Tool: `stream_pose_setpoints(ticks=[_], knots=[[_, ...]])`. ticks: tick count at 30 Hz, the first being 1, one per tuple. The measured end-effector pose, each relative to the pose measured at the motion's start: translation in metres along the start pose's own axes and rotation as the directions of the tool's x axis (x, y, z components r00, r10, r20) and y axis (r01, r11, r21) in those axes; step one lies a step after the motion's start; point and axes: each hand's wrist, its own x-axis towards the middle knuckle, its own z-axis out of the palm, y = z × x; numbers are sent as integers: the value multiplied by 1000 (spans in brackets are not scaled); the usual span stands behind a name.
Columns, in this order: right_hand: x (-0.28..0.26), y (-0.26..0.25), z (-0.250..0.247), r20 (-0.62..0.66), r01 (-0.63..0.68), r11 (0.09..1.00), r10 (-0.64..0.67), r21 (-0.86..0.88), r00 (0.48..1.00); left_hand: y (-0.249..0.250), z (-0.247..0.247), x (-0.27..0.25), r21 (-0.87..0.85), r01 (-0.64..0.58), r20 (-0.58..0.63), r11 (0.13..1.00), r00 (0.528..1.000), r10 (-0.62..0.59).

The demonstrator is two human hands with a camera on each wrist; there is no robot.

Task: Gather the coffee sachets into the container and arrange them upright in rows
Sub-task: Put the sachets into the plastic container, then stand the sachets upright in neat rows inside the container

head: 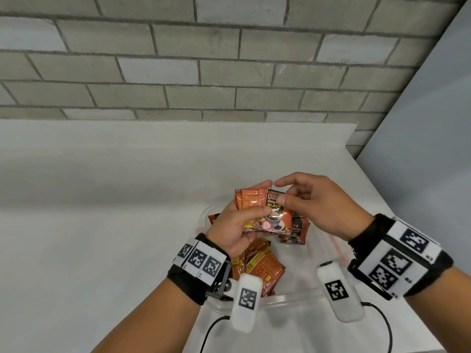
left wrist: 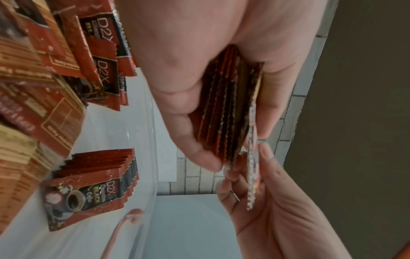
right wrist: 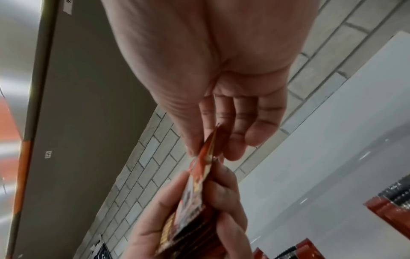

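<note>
My left hand (head: 262, 202) grips a fanned stack of red-orange coffee sachets (head: 254, 203) above a clear plastic container (head: 288, 298). My right hand (head: 279, 192) pinches the top edge of the front sachet (head: 274, 217), the one printed with "BLACK" and a coffee cup. In the left wrist view the stack (left wrist: 221, 113) sits edge-on in my left hand (left wrist: 238, 150), and the right hand (left wrist: 246, 163) holds the outermost sachet (left wrist: 252, 175). Inside the container an upright row (head: 295, 230) (left wrist: 95, 184) stands at the far side. A loose pile (head: 260, 266) lies nearer me.
The container stands on a white counter (head: 102, 200) against a grey brick wall (head: 204, 72). A grey panel (head: 420, 123) closes off the right side. A red clip (head: 336, 247) is on the container's right rim. Black cables (head: 211, 332) trail from the wrist cameras near the counter's front edge.
</note>
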Motion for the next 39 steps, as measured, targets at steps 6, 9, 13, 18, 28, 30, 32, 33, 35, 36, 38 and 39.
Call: stream_pose_setpoints(ticks=[6,9,13,18,28,30,32,33,35,36,38,39], knots=[[5,10,-17,-33,-43,996,41,-74,999,8,-6,2,81,-63,-170,995,983,76],[4,26,-27,-15,-104,954,104,-282,994,23,-25,0,13,-115,-294,993,949,114],[9,49,-26,86,-111,788,204,-606,975,36,-43,-7,-75,-167,-332,983,934,134],[20,62,-13,218,-59,646,340,-761,915,44,-46,-13,-79,-187,-303,979,940,156],[32,67,6,268,44,474,417,-879,868,45,-48,-15,-41,-131,-310,991,944,112],[33,66,9,265,77,420,413,-905,871,45,-49,-15,-39,-129,-320,991,941,110],[34,66,10,263,101,378,405,-920,875,45,-49,-15,-45,-122,-324,992,941,101],[34,66,11,261,108,363,404,-925,877,45,-49,-15,-45,-118,-324,992,941,97],[36,64,12,257,119,334,409,-935,875,46,-49,-14,-41,-111,-323,993,942,92],[38,62,13,252,122,316,412,-941,876,46,-49,-14,-38,-111,-322,993,942,93],[39,60,15,242,129,289,399,-949,885,46,-50,-13,-34,-114,-321,993,942,97],[40,60,15,240,136,274,393,-952,888,46,-51,-13,-33,-117,-323,993,941,101]])
